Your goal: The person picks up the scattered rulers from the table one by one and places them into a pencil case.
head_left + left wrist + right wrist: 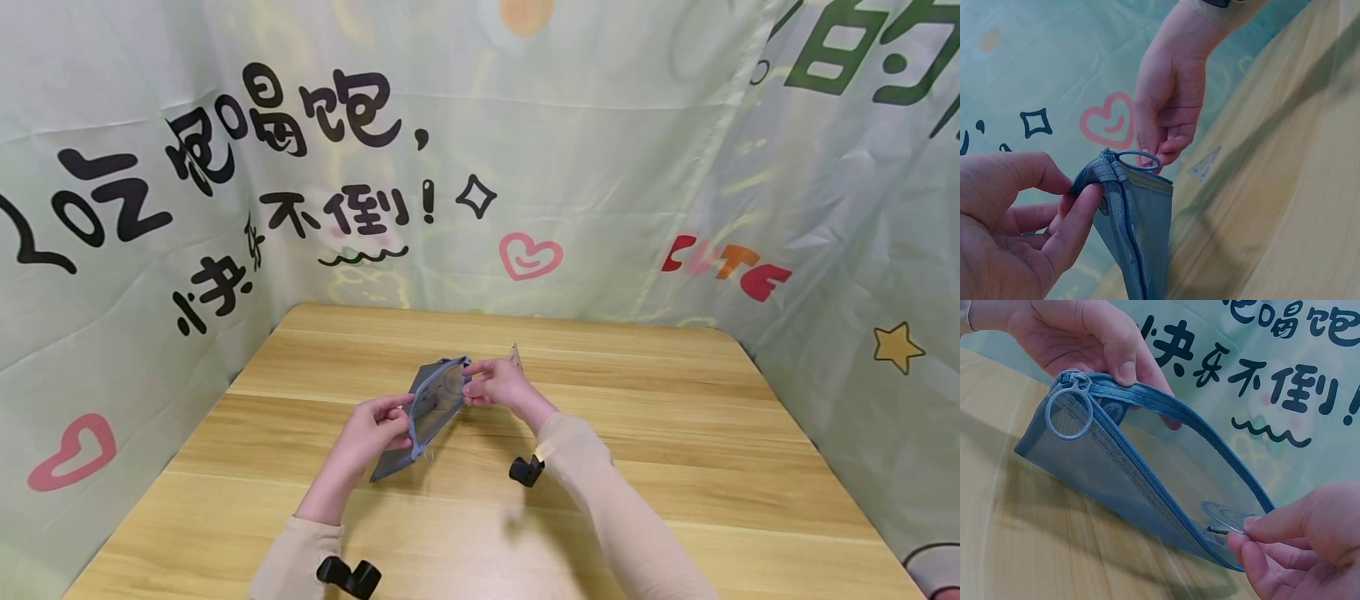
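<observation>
A blue-grey mesh zipper pouch (438,400) is held tilted above the table, its zipper undone and its mouth gaping. At the zipper-pull end, my left hand (372,429) pinches the pouch's edge between thumb and fingers. A ring-shaped zipper pull (1069,414) hangs there. My right hand (501,385) is at the other end of the mouth. Its thumb and finger pinch a clear plastic piece with a rounded edge (1225,515), seen in the right wrist view within the opening. Whether that hand also grips the pouch's rim, I cannot tell.
A clear triangular set square (1204,164) is on the wooden table (637,400) beyond the right hand. Printed cloth walls (600,167) enclose the table's back and sides. A black camera (527,471) is worn on the right wrist, another (350,577) on the left.
</observation>
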The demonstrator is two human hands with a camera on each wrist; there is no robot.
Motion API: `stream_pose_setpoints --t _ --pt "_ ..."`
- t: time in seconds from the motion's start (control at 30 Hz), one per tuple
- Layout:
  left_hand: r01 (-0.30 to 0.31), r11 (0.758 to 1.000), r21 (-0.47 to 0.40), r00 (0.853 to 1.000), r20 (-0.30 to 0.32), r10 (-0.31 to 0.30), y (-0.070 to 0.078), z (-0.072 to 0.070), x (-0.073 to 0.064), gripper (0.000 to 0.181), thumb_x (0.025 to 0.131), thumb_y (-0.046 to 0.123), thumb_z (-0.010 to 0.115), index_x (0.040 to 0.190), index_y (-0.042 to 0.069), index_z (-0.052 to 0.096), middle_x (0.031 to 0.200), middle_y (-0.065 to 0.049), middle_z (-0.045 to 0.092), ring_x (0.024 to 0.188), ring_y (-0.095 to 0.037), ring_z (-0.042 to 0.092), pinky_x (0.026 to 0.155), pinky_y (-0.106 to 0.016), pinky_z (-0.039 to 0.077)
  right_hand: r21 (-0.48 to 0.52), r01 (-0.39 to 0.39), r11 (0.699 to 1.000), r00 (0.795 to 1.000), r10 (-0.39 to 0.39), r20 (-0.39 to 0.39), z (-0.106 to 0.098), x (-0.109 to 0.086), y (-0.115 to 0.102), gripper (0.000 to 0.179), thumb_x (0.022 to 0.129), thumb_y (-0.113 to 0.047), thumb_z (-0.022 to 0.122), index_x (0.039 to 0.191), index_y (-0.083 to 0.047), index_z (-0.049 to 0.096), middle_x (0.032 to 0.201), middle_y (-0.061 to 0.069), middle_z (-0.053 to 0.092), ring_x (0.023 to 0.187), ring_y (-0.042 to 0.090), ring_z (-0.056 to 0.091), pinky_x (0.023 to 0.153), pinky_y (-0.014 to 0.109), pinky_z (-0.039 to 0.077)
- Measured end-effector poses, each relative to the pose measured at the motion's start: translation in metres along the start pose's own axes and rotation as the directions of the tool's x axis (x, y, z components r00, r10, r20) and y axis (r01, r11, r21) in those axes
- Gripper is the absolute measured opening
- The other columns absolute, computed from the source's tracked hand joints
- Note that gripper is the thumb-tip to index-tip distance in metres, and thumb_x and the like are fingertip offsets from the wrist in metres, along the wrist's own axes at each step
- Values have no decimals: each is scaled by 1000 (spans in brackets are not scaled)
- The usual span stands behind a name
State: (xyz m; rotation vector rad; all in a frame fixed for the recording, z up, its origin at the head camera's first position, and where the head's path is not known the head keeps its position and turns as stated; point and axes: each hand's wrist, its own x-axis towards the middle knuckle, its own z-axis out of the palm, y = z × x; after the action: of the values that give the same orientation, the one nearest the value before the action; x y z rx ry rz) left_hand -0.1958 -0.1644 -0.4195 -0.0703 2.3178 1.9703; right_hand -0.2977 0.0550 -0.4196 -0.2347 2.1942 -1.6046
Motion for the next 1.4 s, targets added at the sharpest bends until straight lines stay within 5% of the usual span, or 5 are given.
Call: stream_pose_setpoints --t 0.6,0.97,1.4 --pt "-1 1000 10 1000 2 1 1 0 -1 47 88 -3 54 136 -5 55 87 0 51 77 -9 55 69 -20 61 16 -15 1000 1000 15 -13 3 4 -2 41 89 2 65 130 5 59 101 21 73 73 13 70 80 33 63" --pt "3 1000 3 1000 -7 -3 1 0 0 48 87 -5 54 136 -5 54 87 3 52 78 -9 55 68 -20 61 -2 1 1000 1000 -1 -9 6 7 1 41 89 2 64 129 5 59 97 19 74 71 10 69 68 21 60" --pt "-5 1000 -7 1000 -2 5 2 0 -2 49 88 -4 53 136 -7 53 87 2 52 77 -7 56 68 -19 61 6 5 1000 1000 -5 9 8 4 -2 39 90 3 62 129 4 59 101 20 73 73 10 68 69 20 59"
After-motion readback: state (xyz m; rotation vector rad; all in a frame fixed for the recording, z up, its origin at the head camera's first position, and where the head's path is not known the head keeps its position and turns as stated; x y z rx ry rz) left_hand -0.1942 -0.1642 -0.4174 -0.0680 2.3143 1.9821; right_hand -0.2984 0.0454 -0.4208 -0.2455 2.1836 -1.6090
